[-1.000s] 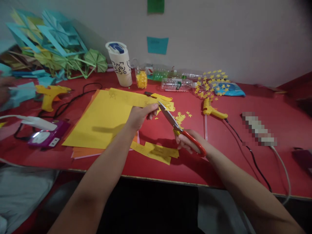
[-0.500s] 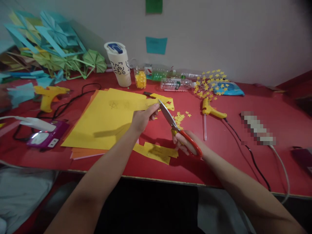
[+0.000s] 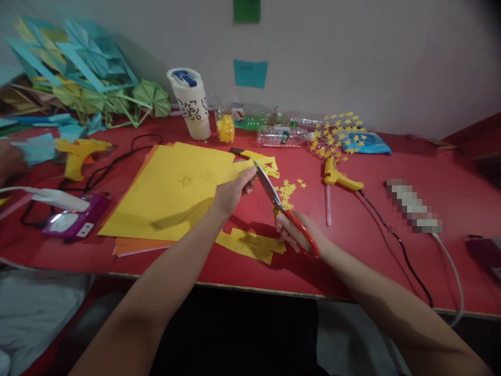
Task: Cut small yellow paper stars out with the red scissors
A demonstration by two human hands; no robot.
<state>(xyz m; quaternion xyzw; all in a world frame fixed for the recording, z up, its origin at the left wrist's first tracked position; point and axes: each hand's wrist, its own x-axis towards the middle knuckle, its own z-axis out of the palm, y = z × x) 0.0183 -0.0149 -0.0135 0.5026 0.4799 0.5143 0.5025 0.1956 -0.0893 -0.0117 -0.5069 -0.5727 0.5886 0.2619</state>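
Note:
My left hand pinches the end of a yellow paper strip between thumb and fingers. The strip blends with the stack of yellow sheets behind it, where a pencilled star shows. My right hand is closed around red-handled scissors. Their blade tips meet the paper right beside my left thumb. Cut yellow stars lie in a small heap behind the scissors. Below my hands rest yellow paper pieces with dark marks.
At the back stand a white tumbler, a cup of yellow bits and plastic bottles. Yellow glue guns lie on both sides, with cords. A purple power box is at left. Another person's hand shows at the left edge.
The yellow strip has tilted, and the pencilled star now appears lower and slightly to the right. The scissors' handles have moved a little left and down. Another person's hand shows more clearly at the left edge.

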